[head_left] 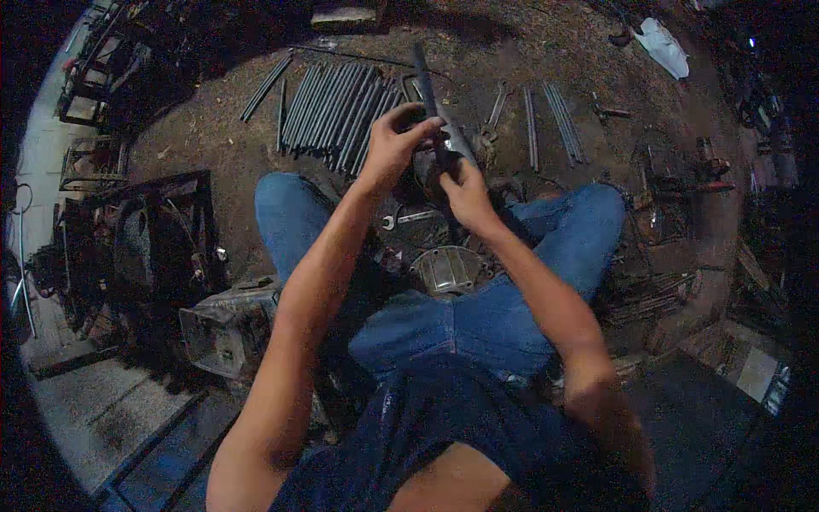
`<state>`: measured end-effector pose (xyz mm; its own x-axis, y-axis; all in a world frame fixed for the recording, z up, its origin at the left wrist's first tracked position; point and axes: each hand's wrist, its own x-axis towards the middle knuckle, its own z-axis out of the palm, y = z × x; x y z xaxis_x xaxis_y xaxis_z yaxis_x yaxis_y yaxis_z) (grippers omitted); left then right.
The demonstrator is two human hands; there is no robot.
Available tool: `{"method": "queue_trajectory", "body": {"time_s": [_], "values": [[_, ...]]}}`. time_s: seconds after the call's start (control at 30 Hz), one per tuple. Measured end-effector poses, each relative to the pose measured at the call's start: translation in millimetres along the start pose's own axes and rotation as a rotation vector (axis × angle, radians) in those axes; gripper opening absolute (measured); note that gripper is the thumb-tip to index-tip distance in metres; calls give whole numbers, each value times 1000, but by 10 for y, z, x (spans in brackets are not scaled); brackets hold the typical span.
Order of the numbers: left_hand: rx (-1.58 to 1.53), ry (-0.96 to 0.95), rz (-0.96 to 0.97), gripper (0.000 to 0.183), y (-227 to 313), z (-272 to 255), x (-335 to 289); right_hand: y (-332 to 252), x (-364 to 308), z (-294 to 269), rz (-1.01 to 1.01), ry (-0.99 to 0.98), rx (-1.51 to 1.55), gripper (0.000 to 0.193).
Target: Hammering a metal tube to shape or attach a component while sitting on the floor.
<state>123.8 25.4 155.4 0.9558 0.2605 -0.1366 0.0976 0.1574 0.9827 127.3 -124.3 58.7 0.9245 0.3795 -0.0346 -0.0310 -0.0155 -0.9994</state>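
Note:
A dark metal rod stands tilted in front of me, its far end leaning away and slightly left. My left hand is closed around its middle, with thumb and fingers meeting near the shaft. Lower down, my right hand grips the rod close to its near end, which is partly hidden by the fingers. Behind the hands is a greyish rounded metal piece, largely covered. Between my legs lie an open-ended wrench and a round metal housing.
Beyond my left hand lies a row of several grey rods. To the right are another wrench, more thin rods and a white bag. Dark machine parts and a metal box stand at left.

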Motion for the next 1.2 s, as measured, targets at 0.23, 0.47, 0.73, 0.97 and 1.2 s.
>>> {"method": "queue_trajectory", "body": {"time_s": [0.23, 0.47, 0.73, 0.97, 1.2], "values": [[-27, -18, -27, 37, -4, -145, 86, -329, 139, -230, 79, -182, -188, 28], [-335, 338, -162, 20, -41, -117, -38, -669, 111, -301, -526, 236, -457, 21], [-642, 314, -211, 29, -211, -339, -8, -571, 279, -277, 490, -79, 613, 23], [-722, 359, -418, 24, -305, -240, 21, -446, 475, -459, 162, -133, 649, 24], [-699, 44, -492, 43, -482, -94, -75, -295, 588, -615, 40, 77, 27, 18]]}}
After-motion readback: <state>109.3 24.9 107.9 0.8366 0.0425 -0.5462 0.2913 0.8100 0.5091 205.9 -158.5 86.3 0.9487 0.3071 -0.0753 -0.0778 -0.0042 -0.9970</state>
